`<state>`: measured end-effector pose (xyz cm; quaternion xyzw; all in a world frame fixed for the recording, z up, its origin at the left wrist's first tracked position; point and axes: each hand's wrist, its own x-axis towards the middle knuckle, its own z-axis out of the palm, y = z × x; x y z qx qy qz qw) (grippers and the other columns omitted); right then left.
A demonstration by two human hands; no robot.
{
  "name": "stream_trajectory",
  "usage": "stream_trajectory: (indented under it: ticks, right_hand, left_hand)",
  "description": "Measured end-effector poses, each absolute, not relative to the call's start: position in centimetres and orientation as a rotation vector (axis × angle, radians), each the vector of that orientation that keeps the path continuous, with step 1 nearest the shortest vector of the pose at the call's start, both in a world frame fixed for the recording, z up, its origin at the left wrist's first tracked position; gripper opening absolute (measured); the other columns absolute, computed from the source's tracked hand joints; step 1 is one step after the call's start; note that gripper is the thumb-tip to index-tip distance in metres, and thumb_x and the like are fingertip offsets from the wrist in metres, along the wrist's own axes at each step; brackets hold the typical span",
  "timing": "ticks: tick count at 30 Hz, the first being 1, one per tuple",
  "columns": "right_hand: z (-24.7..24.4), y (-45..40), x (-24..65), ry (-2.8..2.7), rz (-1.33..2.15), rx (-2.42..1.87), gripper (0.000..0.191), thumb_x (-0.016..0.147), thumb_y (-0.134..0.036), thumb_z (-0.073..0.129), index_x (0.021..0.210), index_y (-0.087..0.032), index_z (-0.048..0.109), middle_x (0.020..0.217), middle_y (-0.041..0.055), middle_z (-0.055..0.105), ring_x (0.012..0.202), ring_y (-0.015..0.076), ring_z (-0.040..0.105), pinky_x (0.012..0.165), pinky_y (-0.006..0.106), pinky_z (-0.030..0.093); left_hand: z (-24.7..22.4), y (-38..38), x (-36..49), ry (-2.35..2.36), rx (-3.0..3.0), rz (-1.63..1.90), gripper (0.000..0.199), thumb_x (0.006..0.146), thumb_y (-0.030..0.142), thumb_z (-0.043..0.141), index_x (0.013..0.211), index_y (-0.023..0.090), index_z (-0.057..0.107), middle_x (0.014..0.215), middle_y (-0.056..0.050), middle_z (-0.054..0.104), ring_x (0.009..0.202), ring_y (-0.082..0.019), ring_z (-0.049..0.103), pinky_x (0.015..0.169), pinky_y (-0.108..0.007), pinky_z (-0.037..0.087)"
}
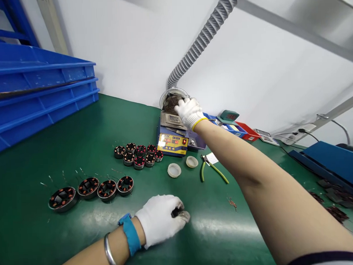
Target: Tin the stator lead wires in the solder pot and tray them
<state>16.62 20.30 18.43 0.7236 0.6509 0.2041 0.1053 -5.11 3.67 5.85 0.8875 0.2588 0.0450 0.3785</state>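
Observation:
My left hand (162,222), in a white glove with darkened fingertips, rests low over the green bench. Its thumb and fingers are curled together around a dark spot I cannot make out. My right hand (189,110), also gloved, reaches far forward above the solder pot (173,119), beside the round fan grille (171,103). Its fingers are closed, and what they hold, if anything, is hidden. The solder pot's yellow control panel (172,143) shows lit red digits. Two small round white dishes (174,170) lie in front of it, with green-handled cutters (212,170) to their right.
Several wound motor stators (125,185) stand in a row at left, wire ends up; smaller stators (139,162) cluster behind. Blue crates (45,98) are stacked at far left. A grey hose (205,38) rises from the fan. Wire scraps (232,203) lie right of centre.

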Motion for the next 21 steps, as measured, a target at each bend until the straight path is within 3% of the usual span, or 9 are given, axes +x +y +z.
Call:
stream_trajectory:
  ticks: [6, 10, 15, 21]
  right_hand:
    - [16.9, 21.3, 17.2, 1.852, 0.648, 2.038, 0.034, 0.087, -0.011, 0.044, 0.116, -0.017, 0.062, 0.119, 0.0173, 0.052, 0.117, 0.0331, 0.043, 0.094, 0.051, 0.038]
    - [19.3, 20.4, 18.0, 1.844, 0.552, 2.362, 0.040, 0.077, -0.022, 0.063, 0.116, -0.016, 0.060, 0.118, 0.0175, 0.056, 0.112, 0.0346, 0.051, 0.093, 0.048, 0.043]
    - [20.4, 19.8, 17.7, 1.794, 0.381, 2.709, 0.038, 0.088, -0.034, 0.042, 0.106, -0.007, 0.061, 0.100, 0.0139, 0.062, 0.099, 0.0263, 0.061, 0.081, 0.032, 0.047]
    - [18.2, 20.2, 16.9, 1.825, 0.308, 2.780, 0.034, 0.083, -0.033, 0.053, 0.105, -0.008, 0.063, 0.106, 0.0163, 0.063, 0.102, 0.0255, 0.060, 0.086, 0.034, 0.047]
  left_hand:
    - [5.6, 3.6, -5.0, 0.660, 2.282, 0.124, 0.030, 0.084, 0.046, 0.048, 0.089, 0.023, 0.067, 0.085, -0.004, 0.070, 0.080, -0.022, 0.064, 0.067, -0.029, 0.043]
    - [5.4, 3.5, -4.9, 0.649, 2.309, 0.144, 0.030, 0.084, 0.048, 0.048, 0.085, 0.024, 0.066, 0.082, -0.003, 0.069, 0.077, -0.022, 0.064, 0.065, -0.029, 0.043]
    - [5.4, 3.3, -4.9, 0.653, 2.309, 0.144, 0.031, 0.084, 0.048, 0.048, 0.087, 0.023, 0.067, 0.083, -0.004, 0.069, 0.079, -0.022, 0.065, 0.066, -0.029, 0.044]
    - [5.5, 3.6, -5.0, 0.642, 2.295, 0.123, 0.032, 0.084, 0.047, 0.047, 0.088, 0.023, 0.067, 0.085, -0.004, 0.070, 0.080, -0.023, 0.064, 0.067, -0.029, 0.044]
